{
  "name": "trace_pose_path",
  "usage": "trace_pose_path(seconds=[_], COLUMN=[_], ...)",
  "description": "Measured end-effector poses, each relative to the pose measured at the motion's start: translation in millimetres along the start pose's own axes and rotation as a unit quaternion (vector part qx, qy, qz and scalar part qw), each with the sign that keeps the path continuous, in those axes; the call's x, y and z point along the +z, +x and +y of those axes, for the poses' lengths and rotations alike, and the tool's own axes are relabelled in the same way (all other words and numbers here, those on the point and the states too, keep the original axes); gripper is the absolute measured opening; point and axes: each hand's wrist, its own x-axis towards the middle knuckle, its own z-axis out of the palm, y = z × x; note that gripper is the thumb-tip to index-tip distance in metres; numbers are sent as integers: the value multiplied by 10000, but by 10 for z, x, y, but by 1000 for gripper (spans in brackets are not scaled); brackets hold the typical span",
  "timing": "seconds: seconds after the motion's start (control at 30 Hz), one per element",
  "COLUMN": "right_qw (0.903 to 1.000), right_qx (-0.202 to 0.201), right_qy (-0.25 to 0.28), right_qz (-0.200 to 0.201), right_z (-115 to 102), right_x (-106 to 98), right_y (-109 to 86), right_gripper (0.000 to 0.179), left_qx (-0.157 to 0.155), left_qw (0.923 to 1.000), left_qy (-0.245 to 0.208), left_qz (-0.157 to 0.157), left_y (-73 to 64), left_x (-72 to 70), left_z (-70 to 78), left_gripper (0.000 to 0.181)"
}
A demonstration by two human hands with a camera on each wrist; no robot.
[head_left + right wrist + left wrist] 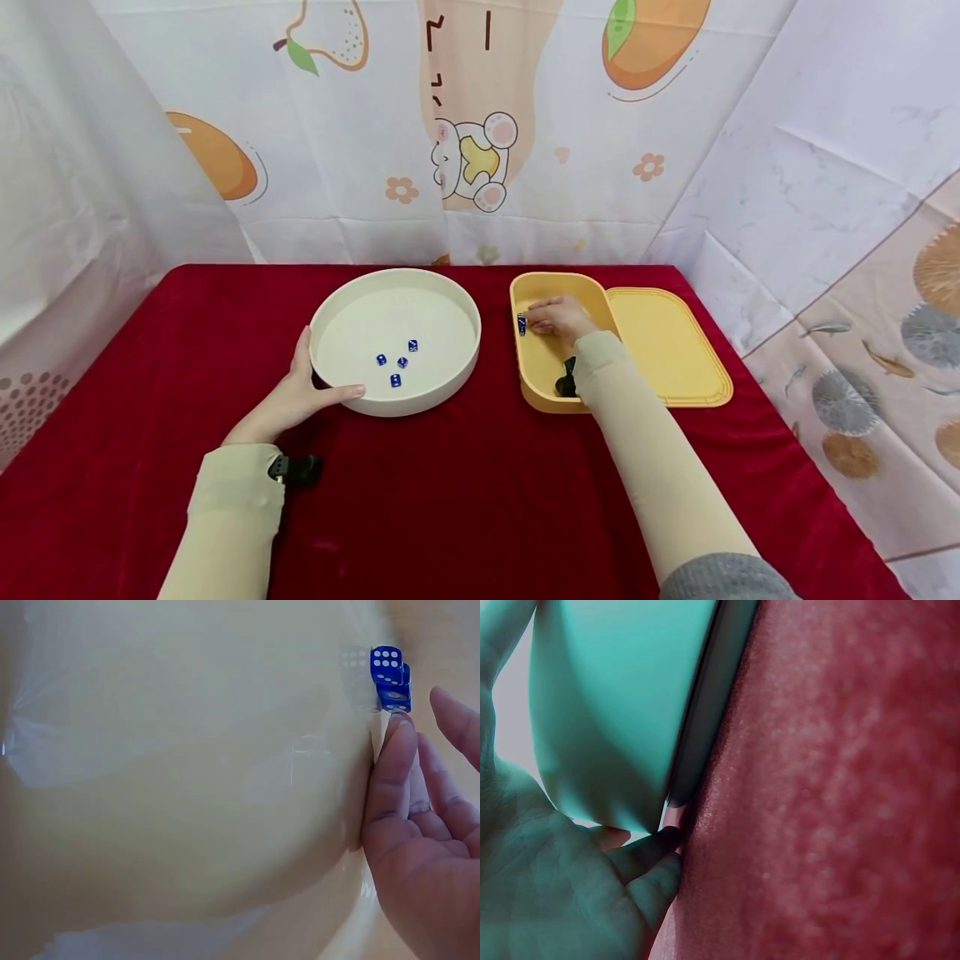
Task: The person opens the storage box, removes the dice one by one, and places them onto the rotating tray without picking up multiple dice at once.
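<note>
My left hand [288, 396] holds the side of a round cream tray [405, 404], the thumb at its rim. In the left wrist view, fingertips [649, 847] tuck at the lower edge of the tray [622, 697]. Several blue dice [402, 362] with white pips lie in the tray. Inside a yellow rectangular box [540, 400] is my right hand [558, 317], its fingers extended towards a few blue dice [522, 324] at the left wall. In the right wrist view, the fingertips are just below those dice [391, 679]; whether they touch is unclear.
A yellow lid [667, 346] lies flat beside the box on its right. Both containers stand on a red cloth [465, 500] covering the table. A printed curtain [360, 167] hangs behind the table's back edge, and another runs along the right.
</note>
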Motion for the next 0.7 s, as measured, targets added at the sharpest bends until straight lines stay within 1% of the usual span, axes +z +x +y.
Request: trace_pose_path(seconds=[0.13,0.23,0.43,0.7], right_qw=[10000,9998,9976,9890], right_qx=[43,10,-70,-224], right_qy=[-18,-135,-671,-1460], right_qz=[49,110,121,-78], right_z=[12,24,42,21], right_x=[14,27,48,57], right_y=[12,19,17,6], right_gripper=[41,41,41,38], left_qx=[6,3,-1,32], left_qw=[10000,10000,10000,10000], left_qy=[16,40,66,-5], left_qz=[-36,-50,-49,-38], left_y=[-3,-5,-7,-8], left_x=[-6,-9,-5,2], left_z=[3,8,10,9], left_gripper=[134,134,133,133])
